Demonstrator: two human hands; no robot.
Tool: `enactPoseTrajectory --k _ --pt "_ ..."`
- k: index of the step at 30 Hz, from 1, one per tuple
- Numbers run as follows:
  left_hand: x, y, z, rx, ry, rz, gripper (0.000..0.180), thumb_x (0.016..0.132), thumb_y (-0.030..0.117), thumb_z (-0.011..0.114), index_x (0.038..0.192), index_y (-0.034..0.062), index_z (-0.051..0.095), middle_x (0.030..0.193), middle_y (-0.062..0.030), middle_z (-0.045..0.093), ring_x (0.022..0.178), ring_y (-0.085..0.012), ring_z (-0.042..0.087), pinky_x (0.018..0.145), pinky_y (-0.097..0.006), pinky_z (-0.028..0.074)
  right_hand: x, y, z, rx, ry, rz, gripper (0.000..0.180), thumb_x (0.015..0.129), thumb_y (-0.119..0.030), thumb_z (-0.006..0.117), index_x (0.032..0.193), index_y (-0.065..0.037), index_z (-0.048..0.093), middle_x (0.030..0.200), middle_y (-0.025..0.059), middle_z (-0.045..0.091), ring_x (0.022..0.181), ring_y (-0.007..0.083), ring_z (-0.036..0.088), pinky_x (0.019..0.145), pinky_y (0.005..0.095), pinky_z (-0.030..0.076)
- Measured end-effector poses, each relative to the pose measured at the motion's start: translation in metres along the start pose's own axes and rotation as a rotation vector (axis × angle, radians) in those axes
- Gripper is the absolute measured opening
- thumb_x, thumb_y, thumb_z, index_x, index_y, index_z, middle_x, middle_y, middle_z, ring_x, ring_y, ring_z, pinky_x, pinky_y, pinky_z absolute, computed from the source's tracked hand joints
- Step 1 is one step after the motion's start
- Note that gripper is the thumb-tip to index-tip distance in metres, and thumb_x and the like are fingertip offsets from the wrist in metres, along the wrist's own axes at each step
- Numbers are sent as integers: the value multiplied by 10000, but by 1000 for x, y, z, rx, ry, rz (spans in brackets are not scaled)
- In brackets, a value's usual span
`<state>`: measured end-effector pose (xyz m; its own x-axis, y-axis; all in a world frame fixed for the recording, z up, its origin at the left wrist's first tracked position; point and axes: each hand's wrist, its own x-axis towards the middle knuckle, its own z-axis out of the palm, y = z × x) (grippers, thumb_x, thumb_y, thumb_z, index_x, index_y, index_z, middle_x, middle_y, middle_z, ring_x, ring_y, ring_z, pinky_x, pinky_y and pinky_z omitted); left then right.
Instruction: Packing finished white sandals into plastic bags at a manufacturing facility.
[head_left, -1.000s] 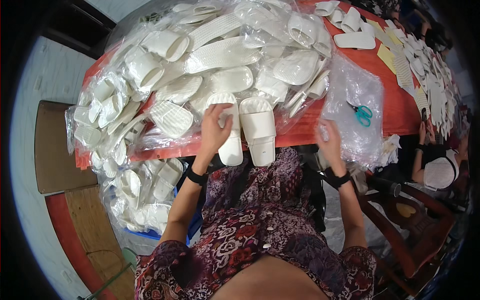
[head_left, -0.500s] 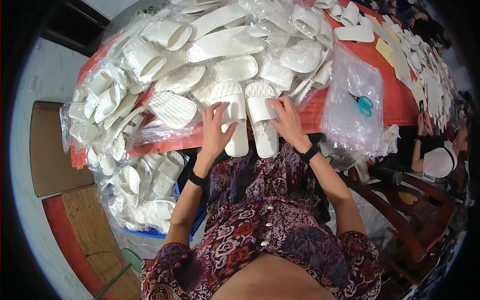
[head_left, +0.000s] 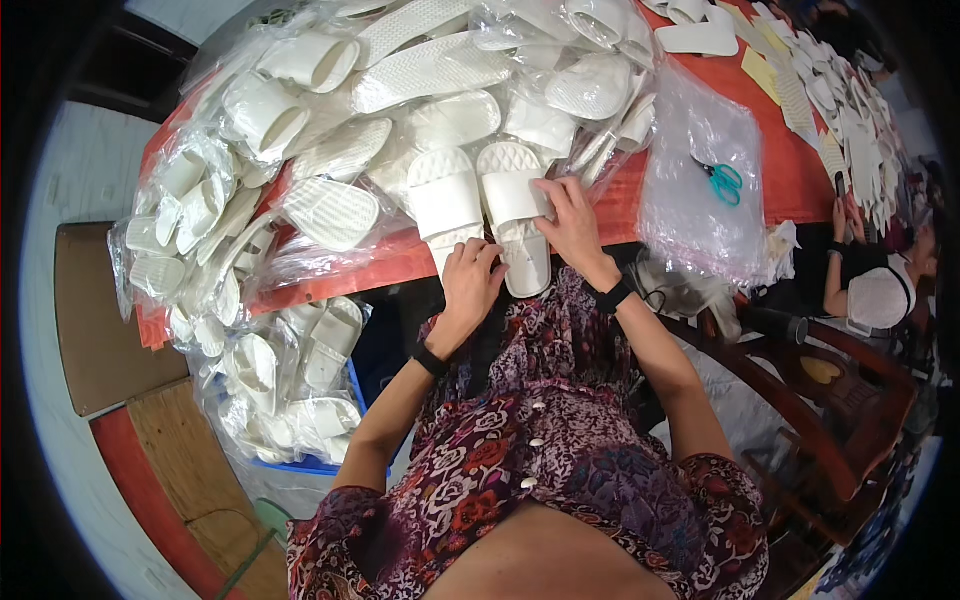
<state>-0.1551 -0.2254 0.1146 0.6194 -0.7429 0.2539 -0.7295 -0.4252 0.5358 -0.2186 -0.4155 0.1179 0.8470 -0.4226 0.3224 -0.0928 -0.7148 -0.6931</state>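
Note:
Two white slide slippers lie side by side at the table's near edge, heels toward me: a left slipper (head_left: 446,204) and a right slipper (head_left: 514,196). My left hand (head_left: 470,288) is over the left slipper's footbed just below its strap, fingers bent and bunched; what they pinch is hidden. At the right slipper's strap, my right hand (head_left: 574,232) grips the outer edge, thumb near the strap opening and fingers on top. Dark bands are on both wrists.
Beyond the pair, slippers in clear bags (head_left: 330,150) are heaped on the red table (head_left: 620,205). To the right, teal-handled scissors (head_left: 724,184) lie on flat clear bags (head_left: 690,150). A blue crate (head_left: 372,385) of bagged slippers stands below left. At far right sits another person (head_left: 850,270).
My left hand has moved down and right from the left slipper's strap to its footbed, its fingers now bunched. My right hand stays at the right slipper's strap. The view has shifted slightly.

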Motion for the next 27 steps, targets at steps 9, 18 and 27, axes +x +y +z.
enactPoseTrajectory --k 9,18,27 --pt "0 -14 13 -78 -3 8 117 725 104 694 802 55 621 762 -77 579 750 -287 540 673 -377 440 -40 -21 -11 -5 74 -9 290 736 -64 679 1011 -52 591 959 107 498 863 286 531 716 370 447" --pt "3 13 -22 -309 4 -181 94 786 75 644 872 38 653 778 -93 605 662 -222 563 595 -312 451 -39 -47 -9 128 -27 -74 196 765 -75 656 955 -64 610 911 87 527 867 273 543 720 369 449" --pt "7 20 -33 -419 99 -259 92 798 98 658 864 37 678 727 -74 628 598 -153 545 559 -277 437 -26 -51 4 144 -98 -142 132 789 -84 628 919 -62 612 904 69 544 893 270 545 754 367 456"
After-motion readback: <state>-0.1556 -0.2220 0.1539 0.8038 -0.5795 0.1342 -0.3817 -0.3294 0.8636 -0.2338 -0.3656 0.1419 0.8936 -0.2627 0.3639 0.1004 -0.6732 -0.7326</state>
